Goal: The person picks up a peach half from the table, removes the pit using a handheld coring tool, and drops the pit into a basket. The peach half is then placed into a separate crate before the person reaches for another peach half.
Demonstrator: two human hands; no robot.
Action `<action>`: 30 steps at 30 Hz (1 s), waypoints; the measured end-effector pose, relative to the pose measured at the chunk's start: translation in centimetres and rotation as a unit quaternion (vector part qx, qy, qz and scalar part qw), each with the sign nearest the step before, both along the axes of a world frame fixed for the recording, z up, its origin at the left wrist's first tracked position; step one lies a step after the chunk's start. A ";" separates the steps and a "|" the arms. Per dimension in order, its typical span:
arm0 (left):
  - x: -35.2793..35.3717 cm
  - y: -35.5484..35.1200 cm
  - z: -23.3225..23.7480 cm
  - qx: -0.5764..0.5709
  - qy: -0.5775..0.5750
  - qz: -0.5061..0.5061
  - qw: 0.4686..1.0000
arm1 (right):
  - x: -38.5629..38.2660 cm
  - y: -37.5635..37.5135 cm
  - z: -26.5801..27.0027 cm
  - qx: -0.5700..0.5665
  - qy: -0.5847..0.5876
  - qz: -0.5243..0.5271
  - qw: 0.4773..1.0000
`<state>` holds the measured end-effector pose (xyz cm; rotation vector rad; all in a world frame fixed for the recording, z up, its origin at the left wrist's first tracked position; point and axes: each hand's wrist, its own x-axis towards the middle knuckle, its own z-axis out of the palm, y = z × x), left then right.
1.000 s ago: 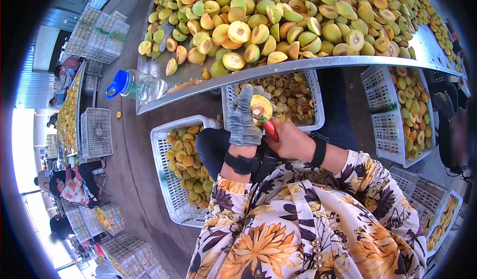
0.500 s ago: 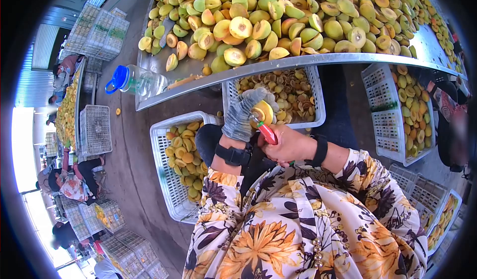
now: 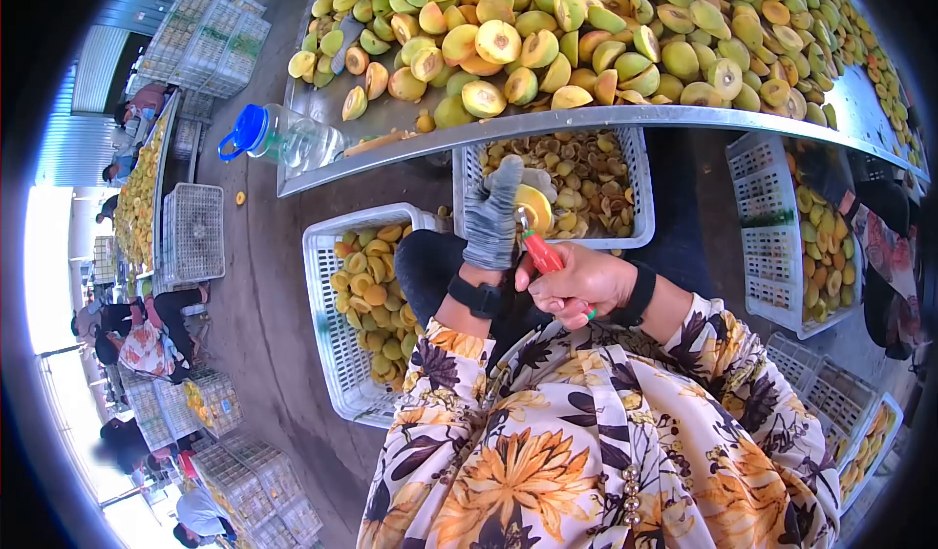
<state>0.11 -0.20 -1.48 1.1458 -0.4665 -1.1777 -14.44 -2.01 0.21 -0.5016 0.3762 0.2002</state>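
**Fruit shed, concrete floor: coring station**

Bare right hand (image 3: 576, 280), fingers wrapped round red-handled coring tool (image 3: 540, 251). The tip sits in a yellow peach half (image 3: 535, 207), pinched by the grey-gloved left hand (image 3: 491, 219) above the knees. White plastic crate (image 3: 315, 275) is part-filled with halves, core crate (image 3: 642, 183) beyond. Steel desk (image 3: 625, 116) is heaped, so probably most remains.
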 end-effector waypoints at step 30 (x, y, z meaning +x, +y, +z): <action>14.9 8.4 1.1 0.334 -0.703 0.044 0.626 | -2.3 -4.0 -5.1 -0.517 0.262 -0.095 0.809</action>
